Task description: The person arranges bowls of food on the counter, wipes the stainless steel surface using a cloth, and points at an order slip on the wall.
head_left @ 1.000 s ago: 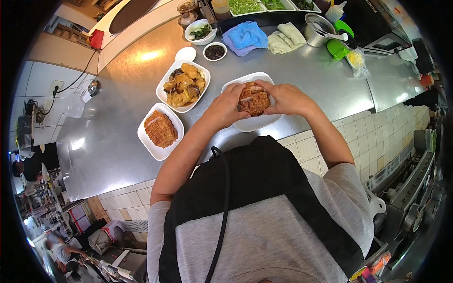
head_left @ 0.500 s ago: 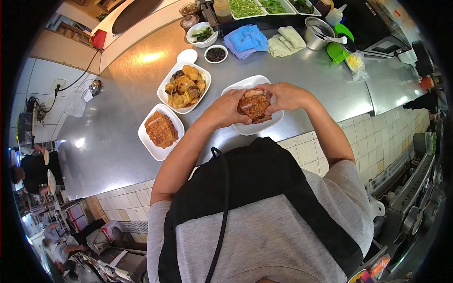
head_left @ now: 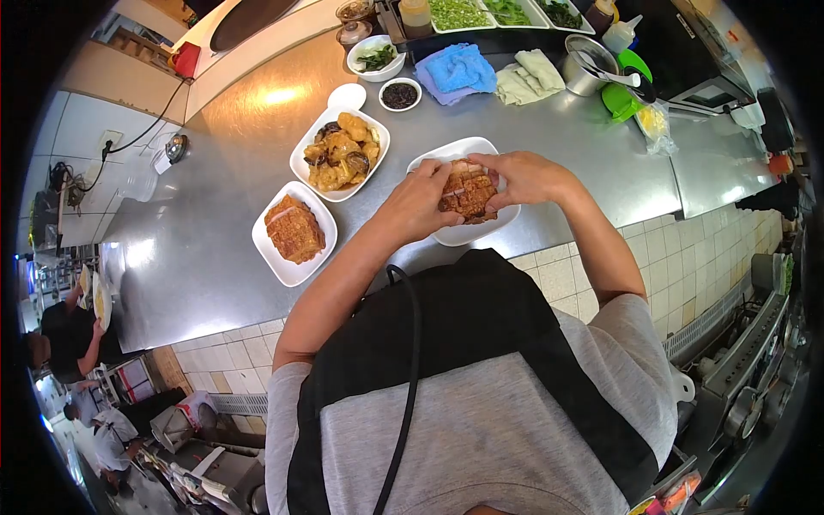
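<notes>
Cutlet (head_left: 469,196), sliced, over white plate (head_left: 465,236); contact beneath unconfirmed. Fingers of left hand (head_left: 419,202) and right hand (head_left: 527,178) clamped on opposite sides. Light, even inward pressure advised to hold slices together.

The cutlet (head_left: 469,195) is a thick, golden-brown piece with a coarse crust, crossed by cuts that leave it in pieces set close together, a paler piece at its upper end. It lies level, just right of centre in the upper half of the frame, between the left hand (head_left: 419,202) and the right hand (head_left: 527,177). Below it, the white plate (head_left: 481,234), a glossy rounded oblong, sits flat on the table (head_left: 592,163); whether cutlet and plate touch is unclear.
</notes>
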`<act>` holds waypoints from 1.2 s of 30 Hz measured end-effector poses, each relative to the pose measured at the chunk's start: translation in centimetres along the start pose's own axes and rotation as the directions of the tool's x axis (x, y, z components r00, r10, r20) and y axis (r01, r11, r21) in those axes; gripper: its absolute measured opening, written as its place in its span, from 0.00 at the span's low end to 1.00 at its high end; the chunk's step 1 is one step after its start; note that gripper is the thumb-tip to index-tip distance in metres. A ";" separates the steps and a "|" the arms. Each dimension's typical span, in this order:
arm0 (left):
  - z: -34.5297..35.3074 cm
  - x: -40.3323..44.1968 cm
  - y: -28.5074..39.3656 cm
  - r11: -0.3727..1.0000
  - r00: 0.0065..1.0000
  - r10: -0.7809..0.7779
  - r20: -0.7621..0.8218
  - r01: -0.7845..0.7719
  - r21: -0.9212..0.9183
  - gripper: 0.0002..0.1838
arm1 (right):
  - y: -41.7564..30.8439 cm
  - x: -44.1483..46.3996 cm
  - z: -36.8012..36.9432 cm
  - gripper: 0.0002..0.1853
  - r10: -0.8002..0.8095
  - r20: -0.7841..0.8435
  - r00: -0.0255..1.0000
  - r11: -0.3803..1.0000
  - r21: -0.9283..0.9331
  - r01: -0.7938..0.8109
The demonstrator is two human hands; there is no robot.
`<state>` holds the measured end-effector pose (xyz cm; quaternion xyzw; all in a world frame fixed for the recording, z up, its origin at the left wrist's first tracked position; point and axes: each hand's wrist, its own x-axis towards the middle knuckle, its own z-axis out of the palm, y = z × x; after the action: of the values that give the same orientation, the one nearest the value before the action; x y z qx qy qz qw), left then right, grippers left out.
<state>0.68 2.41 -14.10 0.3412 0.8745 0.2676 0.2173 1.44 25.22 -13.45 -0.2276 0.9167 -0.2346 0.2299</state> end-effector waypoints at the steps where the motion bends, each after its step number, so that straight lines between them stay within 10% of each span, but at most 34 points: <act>1: -0.2 0.0 0.1 1.000 1.000 -0.006 0.005 0.006 -0.012 0.47 | -0.1 -0.1 -0.2 0.43 0.006 0.006 1.000 1.000 -0.005 -0.006; 10: -0.7 -1.2 -1.4 0.999 0.978 -0.001 -0.211 -0.007 -0.035 0.28 | 1.8 3.2 -3.7 0.25 0.128 -0.301 0.945 0.979 0.189 -0.073; 17: 0.8 -0.2 -1.5 0.999 0.963 -0.001 -0.270 -0.012 -0.047 0.07 | 2.5 8.1 -4.1 0.19 0.090 -0.685 0.723 0.993 0.008 -0.117; 26: -1.7 0.1 -1.8 0.986 0.975 -0.122 -0.187 0.097 -0.138 0.12 | 7.6 12.1 -1.3 0.23 0.040 -0.702 0.711 0.976 -0.125 -0.178; 36: -1.2 11.6 -5.9 0.954 0.846 0.227 -0.482 -0.094 0.284 0.27 | 8.7 11.4 -1.3 0.24 -0.051 -0.639 0.767 0.986 -0.155 -0.063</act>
<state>-10.64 6.64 -19.13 0.3554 0.8953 0.2532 -0.0893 -10.99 26.46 -20.64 -0.1493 0.9571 -0.2198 -0.1158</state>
